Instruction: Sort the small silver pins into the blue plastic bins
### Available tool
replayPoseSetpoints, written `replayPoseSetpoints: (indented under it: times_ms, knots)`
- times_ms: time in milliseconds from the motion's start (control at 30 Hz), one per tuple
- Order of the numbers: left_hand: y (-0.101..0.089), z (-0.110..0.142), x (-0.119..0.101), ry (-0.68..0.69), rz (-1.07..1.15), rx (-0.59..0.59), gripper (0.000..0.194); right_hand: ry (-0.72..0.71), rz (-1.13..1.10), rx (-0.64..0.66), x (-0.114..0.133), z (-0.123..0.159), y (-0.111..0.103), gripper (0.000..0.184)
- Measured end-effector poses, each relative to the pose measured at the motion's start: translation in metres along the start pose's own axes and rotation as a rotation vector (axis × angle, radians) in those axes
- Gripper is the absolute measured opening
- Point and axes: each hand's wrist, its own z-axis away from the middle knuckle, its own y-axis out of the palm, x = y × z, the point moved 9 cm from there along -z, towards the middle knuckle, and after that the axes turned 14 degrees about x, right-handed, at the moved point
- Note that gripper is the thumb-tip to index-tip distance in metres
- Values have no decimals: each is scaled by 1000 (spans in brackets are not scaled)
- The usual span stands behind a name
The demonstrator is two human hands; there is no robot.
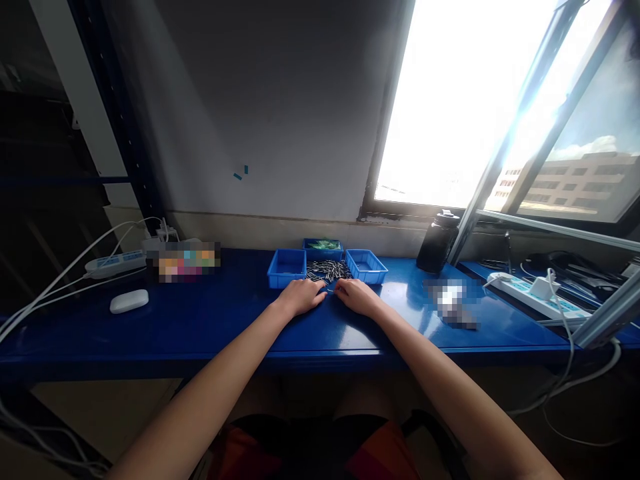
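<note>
A pile of small, dark, shiny metal pieces (329, 269), screw-like but too small to name surely, lies on the blue table in front of my hands. My left hand (301, 297) rests at its near left edge, thumb and fingers apart, and nothing shows in it. Close by on the right, my right hand (357, 295) has its fingers drawn together around something thin and pale that I cannot make out. Blue plastic bins flank the pile: a left bin (287, 283) and a right bin (369, 274). Behind it, a third bin (323, 255) holds green, crumpled material.
On the table's (200, 333) left lie a white case (129, 301) and a power strip (115, 263) with cables. A black bottle (438, 241) stands at the right, near a metal frame and another power strip (537, 297). Two blurred items also lie there.
</note>
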Motion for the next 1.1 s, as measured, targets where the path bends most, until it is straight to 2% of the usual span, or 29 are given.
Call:
replayPoseSetpoints:
  times_ms: [133,333,833,1100]
  knots:
    - [0,0,-2,17,6,4,33,-96,-56,-13,8,1,-2,18]
    - [-3,0,-3,44,12,-9,32,-134,-81,-19,13,3,-5,19]
    - [-6,3,-2,-1,30,4,33,-82,-67,10,8,2,-3,18]
    - [-20,8,-7,44,127,-95,33,-35,-62,22,6,2,-3,20]
